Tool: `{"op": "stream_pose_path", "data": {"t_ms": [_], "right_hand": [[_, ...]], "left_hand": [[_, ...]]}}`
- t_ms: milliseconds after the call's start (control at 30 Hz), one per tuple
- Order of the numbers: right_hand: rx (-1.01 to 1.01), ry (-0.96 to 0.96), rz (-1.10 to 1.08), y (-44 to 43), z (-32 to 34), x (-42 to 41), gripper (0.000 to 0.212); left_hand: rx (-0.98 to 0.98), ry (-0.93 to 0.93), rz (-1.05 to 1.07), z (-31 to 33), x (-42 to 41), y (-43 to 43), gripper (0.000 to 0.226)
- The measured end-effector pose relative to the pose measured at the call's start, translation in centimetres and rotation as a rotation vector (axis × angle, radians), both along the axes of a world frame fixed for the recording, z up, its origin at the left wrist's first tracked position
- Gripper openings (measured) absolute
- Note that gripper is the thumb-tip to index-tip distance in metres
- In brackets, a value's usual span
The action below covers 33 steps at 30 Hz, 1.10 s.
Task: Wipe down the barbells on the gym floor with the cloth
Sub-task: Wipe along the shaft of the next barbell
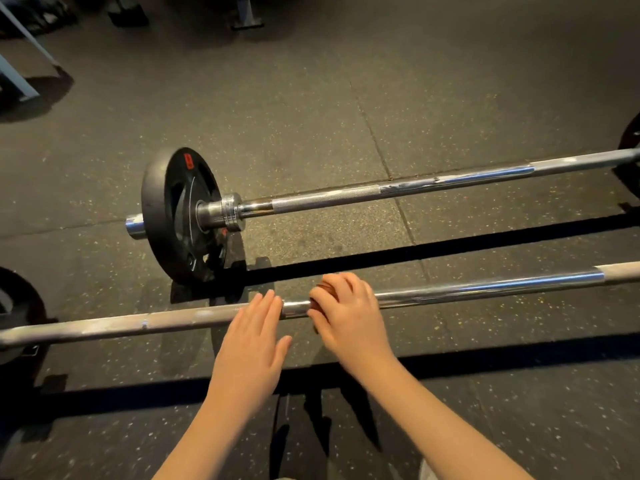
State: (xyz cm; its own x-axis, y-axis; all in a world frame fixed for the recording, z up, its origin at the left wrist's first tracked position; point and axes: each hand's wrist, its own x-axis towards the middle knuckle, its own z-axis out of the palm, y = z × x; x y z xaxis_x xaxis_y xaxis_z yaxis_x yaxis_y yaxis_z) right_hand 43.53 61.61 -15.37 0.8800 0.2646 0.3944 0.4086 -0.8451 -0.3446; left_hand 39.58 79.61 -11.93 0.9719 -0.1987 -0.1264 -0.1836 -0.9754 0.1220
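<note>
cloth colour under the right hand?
Reddish-brown cloth, mostly hidden under the right hand; head view.

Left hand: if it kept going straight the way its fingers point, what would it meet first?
The left hand lies flat, its fingertips already over the near barbell. Past that bar, probably bare floor, then the black plate of the far barbell, though depth is unclear.

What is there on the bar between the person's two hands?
Only a short bare stretch of shiny bar on the near barbell. The head view shows the left hand flat and the right hand closed on a reddish cloth.
</note>
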Motion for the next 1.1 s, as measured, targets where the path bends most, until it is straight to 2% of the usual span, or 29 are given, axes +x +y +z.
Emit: {"op": "stream_pose_path", "data": {"t_ms": [67, 100, 167, 267, 300, 367, 433, 500, 600, 700, 800, 933, 1000, 1100], "right_hand": [[-0.043, -0.051, 0.063, -2.6, -0.3, 0.0, 0.024], [-0.042, -0.063, 0.021, -3.8, -0.4, -0.1, 0.025], [0.026, -0.040, -0.170, -4.5, -0.2, -0.2, 0.028], [0.109, 0.020, -0.436, -0.3, 0.4, 0.2, 0.032], [0.093, 0.028, -0.415, 1.4, 0.4, 0.2, 0.032], [0.009, 0.009, -0.230, 3.5, -0.1, -0.2, 0.030], [-0.051, -0.019, -0.043, 2.7, -0.2, -0.3, 0.029], [-0.072, -0.040, 0.046, 0.5, 0.1, 0.2, 0.029], [-0.066, -0.014, -0.171, -2.0, 0.5, 0.1, 0.032], [-0.050, 0.063, -0.396, -0.5, 0.7, -0.8, 0.035], [-0.094, 0.071, -0.286, 3.2, 0.7, -1.2, 0.025], [-0.131, 0.110, -0.050, 4.1, 1.5, -1.1, 0.026], [-0.113, 0.159, -0.110, 2.5, 1.7, -0.9, 0.026], [-0.069, 0.150, -0.382, 3.4, 1.6, -1.0, 0.021]], "left_hand": [[-0.006, -0.014, -0.019, 0.1, -0.1, 0.3, 0.060], [-0.004, -0.024, -0.031, 0.1, -0.1, 0.4, 0.059], [-0.009, -0.038, -0.045, -0.1, 0.0, 0.6, 0.058], [-0.028, -0.060, -0.063, -0.7, 0.3, 0.9, 0.058], [-0.027, -0.059, -0.071, -0.8, 0.4, 1.0, 0.058], [-0.033, -0.053, -0.073, -0.9, 0.5, 1.0, 0.058], [-0.041, -0.026, -0.069, -0.8, 0.5, 1.0, 0.059], [-0.038, -0.029, -0.077, -0.5, 0.4, 1.0, 0.059], [-0.020, -0.044, -0.121, 0.0, 0.5, 1.4, 0.058], [-0.008, -0.033, -0.166, 0.6, 0.7, 1.7, 0.058], [-0.022, 0.013, -0.205, 1.0, 0.6, 2.1, 0.060], [-0.030, 0.030, -0.229, 1.5, 0.6, 3.3, 0.062], [-0.045, 0.036, -0.241, 1.9, 0.4, 3.7, 0.062], [-0.062, 0.051, -0.250, 2.2, 0.0, 4.5, 0.061]]}}
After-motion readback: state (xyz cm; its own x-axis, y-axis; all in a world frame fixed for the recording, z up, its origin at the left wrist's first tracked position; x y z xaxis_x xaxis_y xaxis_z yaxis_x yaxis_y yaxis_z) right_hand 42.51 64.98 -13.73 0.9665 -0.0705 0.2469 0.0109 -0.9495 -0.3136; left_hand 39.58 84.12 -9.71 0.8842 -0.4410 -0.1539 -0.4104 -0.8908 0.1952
